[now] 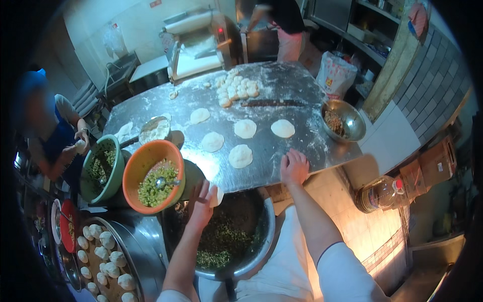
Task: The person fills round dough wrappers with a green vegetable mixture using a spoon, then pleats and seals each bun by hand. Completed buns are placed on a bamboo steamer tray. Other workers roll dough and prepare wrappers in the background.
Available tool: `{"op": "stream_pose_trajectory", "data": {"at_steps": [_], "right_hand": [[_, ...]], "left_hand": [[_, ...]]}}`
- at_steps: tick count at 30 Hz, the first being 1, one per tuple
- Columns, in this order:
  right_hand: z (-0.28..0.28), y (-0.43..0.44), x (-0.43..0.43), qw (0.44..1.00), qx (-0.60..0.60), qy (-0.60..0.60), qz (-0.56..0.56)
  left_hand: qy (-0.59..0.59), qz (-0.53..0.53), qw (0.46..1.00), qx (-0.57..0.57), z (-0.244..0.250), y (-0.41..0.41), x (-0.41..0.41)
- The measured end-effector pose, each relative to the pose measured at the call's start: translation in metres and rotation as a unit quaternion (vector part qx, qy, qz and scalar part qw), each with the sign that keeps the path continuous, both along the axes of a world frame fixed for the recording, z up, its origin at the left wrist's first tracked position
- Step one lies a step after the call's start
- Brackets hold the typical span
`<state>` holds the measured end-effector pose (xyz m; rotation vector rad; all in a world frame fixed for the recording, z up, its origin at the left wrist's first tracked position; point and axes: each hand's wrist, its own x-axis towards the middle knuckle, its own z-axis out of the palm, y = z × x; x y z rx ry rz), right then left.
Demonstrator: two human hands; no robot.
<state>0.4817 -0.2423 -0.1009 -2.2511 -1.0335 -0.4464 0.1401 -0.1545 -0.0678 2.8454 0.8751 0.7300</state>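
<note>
A white round dough wrapper (pixel 217 197) rests in my left hand (pixel 203 204), above the near edge of the steel table (pixel 302 79). Below that hand sits a large metal basin (pixel 268 226) with chopped green filling (pixel 222 241) in it. My right hand (pixel 295 168) lies at the table's front edge with nothing visible in it. Beyond it are several flattened dough rounds, the nearest being one dough round (pixel 240 156) and another dough round (pixel 282 128). Left of my left hand, an orange plastic basket (pixel 130 177) holds chopped pale green vegetable and a metal spoon (pixel 161 182).
Dough pieces (pixel 237 88) cluster near a dark rod (pixel 273 103). A steel bowl (pixel 354 122) holds brown filling. At left stand a flour bowl (pixel 154 130), a green basin (pixel 117 170) and a tray (pixel 132 256) of filled buns. One person (pixel 49 124) handles dough; another person (pixel 290 22) stands behind.
</note>
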Motion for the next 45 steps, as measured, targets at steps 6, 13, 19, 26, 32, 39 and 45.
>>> {"op": "stream_pose_trajectory", "data": {"at_steps": [6, 13, 19, 26, 32, 39, 45], "right_hand": [[-0.010, -0.012, 0.014, 1.000, 0.028, -0.012, -0.002], [-0.011, -0.095, -0.189, 0.904, 0.120, 0.372, 0.174], [-0.030, -0.133, -0.291, 0.502, -0.014, 0.835, 0.228], [0.007, -0.136, -0.288, 0.586, -0.034, 0.768, 0.255], [0.013, -0.140, -0.292, 0.658, -0.077, 0.700, 0.266], [0.018, -0.140, -0.295, 0.745, -0.106, 0.577, 0.317], [0.029, -0.143, -0.279, 0.725, -0.129, 0.597, 0.319]], "left_hand": [[-0.334, 0.163, 0.879, -0.300, 0.002, -0.085, -0.036], [-0.571, 0.179, 0.494, -0.630, -0.052, -0.146, -0.095], [-0.542, 0.138, 0.502, -0.660, -0.048, -0.168, -0.099], [-0.520, 0.101, 0.522, -0.668, -0.010, -0.193, -0.125], [-0.505, 0.155, 0.438, -0.727, -0.016, -0.193, -0.122], [-0.415, 0.132, 0.453, -0.778, -0.013, -0.190, -0.134], [-0.389, 0.029, 0.428, -0.815, 0.006, -0.190, -0.141]]}}
